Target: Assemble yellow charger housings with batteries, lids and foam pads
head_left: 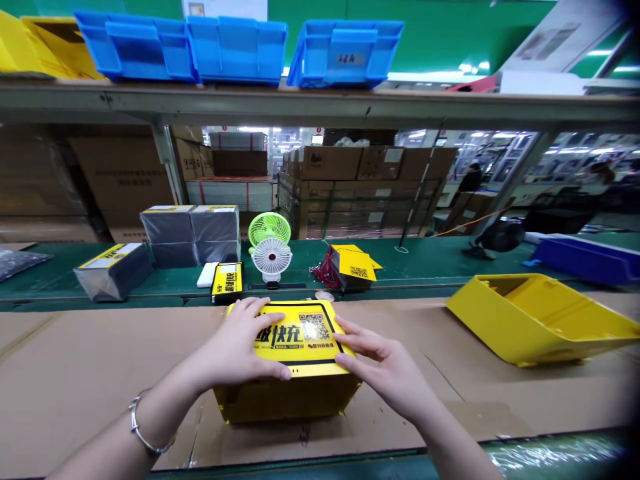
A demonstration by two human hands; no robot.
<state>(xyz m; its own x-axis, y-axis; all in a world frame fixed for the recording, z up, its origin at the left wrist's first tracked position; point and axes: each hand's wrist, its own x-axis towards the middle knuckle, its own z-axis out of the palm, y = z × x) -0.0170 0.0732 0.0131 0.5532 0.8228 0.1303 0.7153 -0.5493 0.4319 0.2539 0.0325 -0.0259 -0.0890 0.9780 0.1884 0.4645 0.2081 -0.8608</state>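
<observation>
Directly in front of me a yellow plastic bin point(285, 403) stands on the cardboard-covered bench. A flat yellow panel point(293, 333) with black print, a QR code and a black border lies over its top. Whether it is a single sheet or several, I cannot tell. My left hand point(240, 347) rests on the panel's left part, thumb stretched along the front edge and fingers spread. At the right edge, my right hand point(383, 360) touches the panel with its fingertips and thumb, the fingers apart. Parts of the print are hidden under my left hand.
Another yellow bin point(545, 317) lies to the right. Behind stand small fans point(271, 257), a yellow-and-black box point(227, 281), yellow cards with red cords point(355, 263) and wrapped box stacks point(193, 233). Blue bins point(237, 50) sit on the overhead shelf. A person point(471, 179) is far back.
</observation>
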